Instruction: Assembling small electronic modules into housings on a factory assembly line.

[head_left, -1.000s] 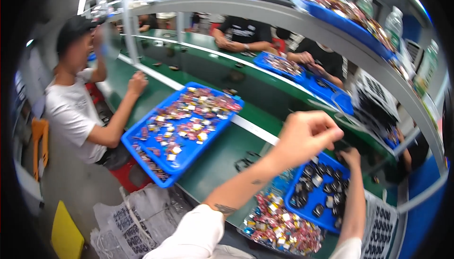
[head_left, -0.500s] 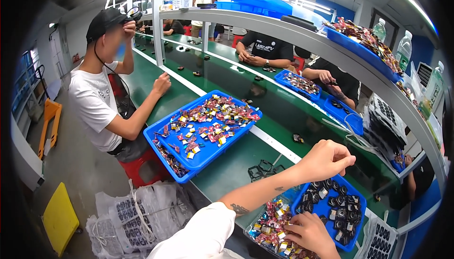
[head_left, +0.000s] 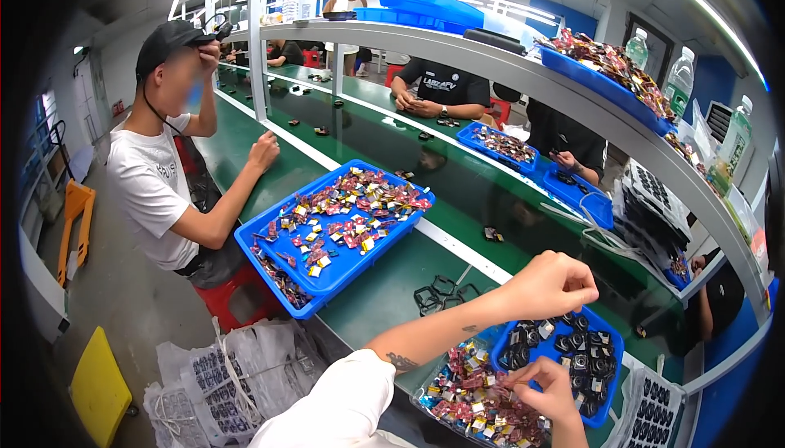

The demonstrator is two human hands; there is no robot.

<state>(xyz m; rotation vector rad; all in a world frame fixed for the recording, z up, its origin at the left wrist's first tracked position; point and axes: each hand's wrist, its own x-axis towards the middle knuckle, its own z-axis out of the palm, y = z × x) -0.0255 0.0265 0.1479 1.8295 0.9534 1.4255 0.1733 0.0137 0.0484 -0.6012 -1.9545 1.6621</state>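
Observation:
My left hand [head_left: 549,286] hangs over the far edge of a blue tray [head_left: 617,370], its fingers curled into a pinch; anything inside them is hidden. Black round-lensed housings [head_left: 582,365] fill that tray. Lower down, my right hand [head_left: 549,391] is pinched at the near left side of the tray, a small red circuit board [head_left: 509,381] at its fingertips. Just beneath lies a clear bin full of red boards with white and yellow parts [head_left: 462,383]. Several thin black frames [head_left: 441,291] rest on the green bench beyond my left forearm.
A large blue tray [head_left: 360,275] of similar boards stands further left, beside a seated person in white [head_left: 151,178]. A metal shelf [head_left: 392,35] crosses overhead at the far side. Wrapped bundles [head_left: 233,374] sit low at left; a black-part sheet [head_left: 654,403] lies at right.
My right hand has lifted from flat in the boards to a pinch with one red board. My left hand stays curled, a little lower. The whole view has shifted slightly.

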